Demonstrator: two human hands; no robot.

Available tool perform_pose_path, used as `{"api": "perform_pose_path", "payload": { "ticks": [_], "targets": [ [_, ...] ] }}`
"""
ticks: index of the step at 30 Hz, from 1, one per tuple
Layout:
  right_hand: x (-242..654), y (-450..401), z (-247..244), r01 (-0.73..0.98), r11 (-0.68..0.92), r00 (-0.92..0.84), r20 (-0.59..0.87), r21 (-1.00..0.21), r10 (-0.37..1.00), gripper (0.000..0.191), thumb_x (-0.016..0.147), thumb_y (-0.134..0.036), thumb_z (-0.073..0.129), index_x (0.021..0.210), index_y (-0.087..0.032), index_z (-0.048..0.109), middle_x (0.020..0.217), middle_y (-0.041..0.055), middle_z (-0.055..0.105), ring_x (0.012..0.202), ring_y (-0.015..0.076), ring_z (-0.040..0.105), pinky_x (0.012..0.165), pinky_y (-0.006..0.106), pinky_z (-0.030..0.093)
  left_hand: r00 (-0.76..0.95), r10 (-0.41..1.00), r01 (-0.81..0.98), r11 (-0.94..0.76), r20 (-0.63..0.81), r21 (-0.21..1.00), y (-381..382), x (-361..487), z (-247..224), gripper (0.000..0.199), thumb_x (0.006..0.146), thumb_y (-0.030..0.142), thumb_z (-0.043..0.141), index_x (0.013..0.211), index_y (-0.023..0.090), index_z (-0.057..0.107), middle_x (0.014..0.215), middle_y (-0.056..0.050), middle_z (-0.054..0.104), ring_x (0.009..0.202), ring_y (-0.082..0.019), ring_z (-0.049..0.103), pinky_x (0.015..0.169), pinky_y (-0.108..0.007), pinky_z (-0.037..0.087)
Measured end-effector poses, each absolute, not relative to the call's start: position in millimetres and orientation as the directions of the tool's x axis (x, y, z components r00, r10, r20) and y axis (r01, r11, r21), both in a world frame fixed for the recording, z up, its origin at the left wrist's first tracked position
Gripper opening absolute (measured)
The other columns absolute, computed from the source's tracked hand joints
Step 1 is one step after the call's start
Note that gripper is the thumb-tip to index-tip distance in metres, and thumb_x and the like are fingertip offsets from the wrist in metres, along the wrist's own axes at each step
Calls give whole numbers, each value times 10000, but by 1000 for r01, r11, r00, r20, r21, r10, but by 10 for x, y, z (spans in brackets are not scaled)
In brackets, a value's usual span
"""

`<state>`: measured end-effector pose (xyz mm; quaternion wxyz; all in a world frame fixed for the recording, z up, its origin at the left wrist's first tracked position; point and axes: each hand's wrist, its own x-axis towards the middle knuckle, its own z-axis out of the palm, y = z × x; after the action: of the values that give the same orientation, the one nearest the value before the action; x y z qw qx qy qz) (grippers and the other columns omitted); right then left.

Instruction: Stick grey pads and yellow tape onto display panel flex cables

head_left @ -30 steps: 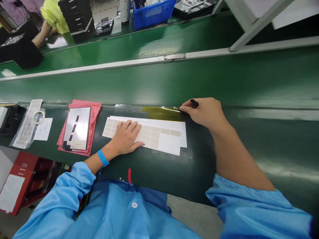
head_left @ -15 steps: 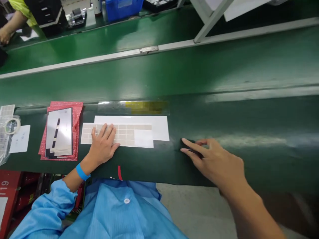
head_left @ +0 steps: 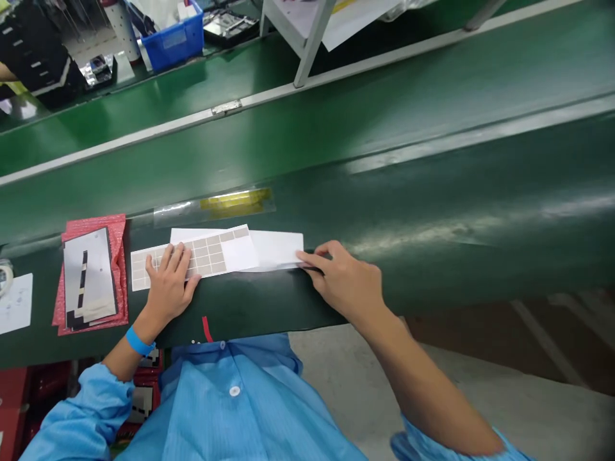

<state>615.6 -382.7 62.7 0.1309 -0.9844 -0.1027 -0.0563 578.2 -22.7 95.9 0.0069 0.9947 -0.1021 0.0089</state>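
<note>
My left hand (head_left: 168,288) lies flat, fingers spread, on a sheet of beige square pads (head_left: 211,255), with a blue wristband (head_left: 139,341) on its wrist. The pad sheet partly overlaps a white paper sheet (head_left: 276,250). My right hand (head_left: 343,278) is at that white sheet's right end, and its fingertips touch the corner. A small black object (head_left: 314,269) is pinched under those fingers and mostly hidden. Above the sheets lies a clear film strip with a yellow patch (head_left: 235,202).
A silver panel (head_left: 89,275) rests on a red foam bag (head_left: 120,243) to the left, beside a white paper (head_left: 16,304). The sheets lie on a dark green conveyor belt (head_left: 432,211). A blue crate (head_left: 173,35) stands on a farther belt, with a person's arm (head_left: 4,72) at the top left.
My right hand has come from the belt's far side to the white sheet's right end. The view has swung and tilted, and the pad sheet now sits at a slant on the white sheet.
</note>
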Motion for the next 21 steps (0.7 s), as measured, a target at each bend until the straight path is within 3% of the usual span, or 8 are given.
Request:
{"api": "perform_pose_path", "payload": {
  "ticks": [4, 7, 9, 11, 13, 16, 18, 21],
  "targets": [
    [5752, -4449, 596, 206, -843, 956, 287, -497, 64, 245, 1026, -311, 533, 986, -226, 759, 1131, 44, 709, 872, 204, 667, 675, 310, 431, 982, -183, -184, -983, 43, 22, -201, 5817, 930, 583, 1076, 455, 368, 1591, 191, 439, 1644, -171, 426, 1554, -361, 355, 1254, -689, 63],
    [5465, -4882, 693, -51, -741, 956, 182, -670, -231, 208, 982, -364, 587, 982, -205, 720, 912, 65, 693, 793, 213, 640, 715, 338, 464, 983, -170, -173, -984, 63, 43, -196, 5891, 929, 587, 1075, 447, 343, 1593, 186, 432, 1649, -171, 420, 1551, -374, 352, 1247, -703, 43],
    [5296, -5111, 740, -289, -505, 848, 27, -813, -529, 207, 892, -408, 707, 920, -203, 694, 735, 33, 589, 630, 169, 516, 593, 310, 391, 984, -160, -165, -985, 80, 57, -223, 5967, 950, 593, 1074, 445, 324, 1589, 172, 435, 1650, -179, 415, 1547, -390, 348, 1238, -722, 42],
    [5161, -5292, 718, -359, -138, 683, -159, -923, -713, 315, 762, -438, 819, 868, -203, 638, 666, -4, 495, 540, 123, 392, 494, 274, 282, 984, -150, -157, -985, 100, 68, -277, 6057, 984, 598, 1077, 452, 306, 1574, 154, 452, 1641, -199, 422, 1538, -411, 353, 1229, -739, 42],
    [5069, -5444, 612, -308, 126, 579, -291, -943, -762, 424, 668, -464, 864, 856, -206, 584, 619, -39, 429, 474, 84, 294, 438, 245, 193, 982, -145, -155, -985, 123, 74, -344, 6150, 1025, 604, 1080, 461, 298, 1564, 139, 462, 1631, -225, 424, 1531, -425, 360, 1226, -746, 38],
    [5009, -5683, 340, -252, 261, 499, -356, -932, -790, 456, 656, -469, 859, 835, -202, 535, 559, -81, 347, 421, 51, 210, 397, 212, 155, 976, -157, -169, -983, 150, 74, -432, 6252, 1080, 607, 1087, 463, 302, 1573, 127, 441, 1638, -254, 396, 1541, -431, 346, 1229, -742, 26],
    [5020, -5885, 147, -193, 337, 431, -388, -921, -814, 439, 712, -427, 849, 812, -198, 488, 553, -96, 322, 411, 36, 183, 383, 192, 149, 970, -165, -180, -981, 176, 72, -466, 6271, 1097, 599, 1094, 454, 306, 1575, 122, 436, 1646, -263, 376, 1551, -430, 334, 1231, -740, 33],
    [5107, -6265, -47, -69, 399, 301, -401, -914, -865, 367, 927, -396, 749, 836, -170, 475, 602, -91, 346, 430, 29, 210, 386, 157, 193, 946, -166, -193, -979, 279, 71, -482, 6200, 1070, 572, 1097, 412, 344, 1591, 133, 420, 1650, -250, 377, 1548, -416, 353, 1241, -726, 68]
  ]
}}
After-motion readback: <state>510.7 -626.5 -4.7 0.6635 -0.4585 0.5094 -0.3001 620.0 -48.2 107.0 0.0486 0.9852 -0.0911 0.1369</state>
